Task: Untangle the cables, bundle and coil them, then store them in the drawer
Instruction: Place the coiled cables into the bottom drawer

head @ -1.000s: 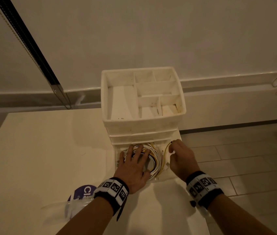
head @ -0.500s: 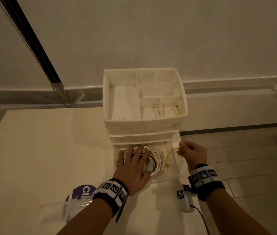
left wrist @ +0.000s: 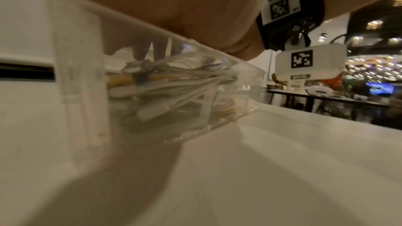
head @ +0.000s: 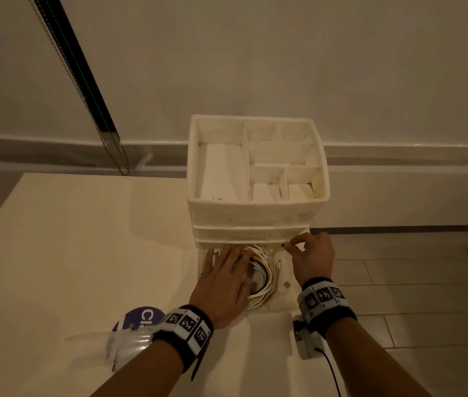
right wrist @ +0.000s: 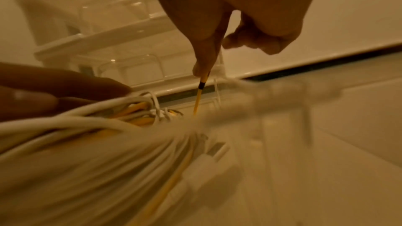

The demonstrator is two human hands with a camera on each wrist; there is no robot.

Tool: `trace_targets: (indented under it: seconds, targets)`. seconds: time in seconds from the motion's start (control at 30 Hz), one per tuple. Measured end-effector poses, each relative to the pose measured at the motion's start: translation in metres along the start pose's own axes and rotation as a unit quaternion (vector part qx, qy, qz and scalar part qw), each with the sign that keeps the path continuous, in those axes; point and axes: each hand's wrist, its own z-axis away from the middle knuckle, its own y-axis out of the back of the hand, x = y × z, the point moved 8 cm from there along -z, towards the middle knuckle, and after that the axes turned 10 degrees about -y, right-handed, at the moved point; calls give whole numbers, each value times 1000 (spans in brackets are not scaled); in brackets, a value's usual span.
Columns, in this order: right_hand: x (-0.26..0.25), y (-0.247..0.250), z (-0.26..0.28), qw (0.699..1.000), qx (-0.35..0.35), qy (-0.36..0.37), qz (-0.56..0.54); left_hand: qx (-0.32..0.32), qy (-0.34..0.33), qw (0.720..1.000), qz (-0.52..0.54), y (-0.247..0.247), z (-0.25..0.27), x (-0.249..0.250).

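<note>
Left hand (head: 221, 285): flat, fingers straight, pressing coil (head: 261, 270) in drawer (head: 283, 306).
Right hand (head: 311, 257): pinches yellow end (right wrist: 199, 97) beside coil.
Risk: loose end could spring out, jamming drawer.

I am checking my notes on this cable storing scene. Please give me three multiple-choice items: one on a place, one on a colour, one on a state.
1. Where does the cable coil lie?
A. open bottom drawer
B. top organizer tray
C. floor

2. Colour of the cable end that the right hand pinches?
A. blue
B. yellow
C. red

3. How is the left hand?
A. a fist
B. hanging idle
C. flat on the coil

Key: 1 A, the coil sits in the pulled-out drawer; 2 B, the right wrist view shows yellow; 3 C, fingers lie spread.
</note>
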Motion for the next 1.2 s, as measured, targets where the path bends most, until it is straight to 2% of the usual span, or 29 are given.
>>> trace_targets:
  seconds: [0.1,0.17,0.2,0.23,0.3,0.37,0.47,0.57,0.63,0.73,0.83,0.9,1.0,1.1,1.2]
  targets:
    - [19,-3,0,991,-8,-100,-86,172,2,983,56,32,15,-5]
    - [28,-6,1,975,-20,-160,-154,268,70,957,79,49,32,-19]
    - [32,-11,0,963,-36,-191,-185,285,125,945,106,50,41,-30]
    - [36,-16,-3,953,-59,-215,-206,280,180,931,153,41,48,-44]
    - [36,-25,-11,947,-106,-231,-197,218,251,894,299,7,59,-72]
    - [28,-29,-20,962,-141,-193,-130,157,242,862,416,-17,61,-81]
    - [11,-27,-23,982,-150,-109,-33,114,205,866,442,-14,51,-88]
    - [6,-24,-13,984,-157,-71,-33,110,211,847,475,2,39,-106]
    - [15,-23,-7,975,-197,-84,-63,83,197,849,484,9,33,-109]
    - [35,-20,-4,932,-286,-141,-170,59,200,840,501,10,31,-105]
    - [29,-16,-7,928,-318,-100,-167,64,213,836,501,11,31,-104]
    - [21,-18,-7,936,-320,-60,-134,63,218,836,500,11,31,-106]
    - [22,-21,-9,943,-304,-49,-124,61,211,839,498,14,28,-106]
    - [22,-21,-14,958,-260,-42,-110,82,215,836,498,17,25,-109]
    - [15,-15,-19,977,-191,-20,-89,131,228,826,500,17,21,-114]
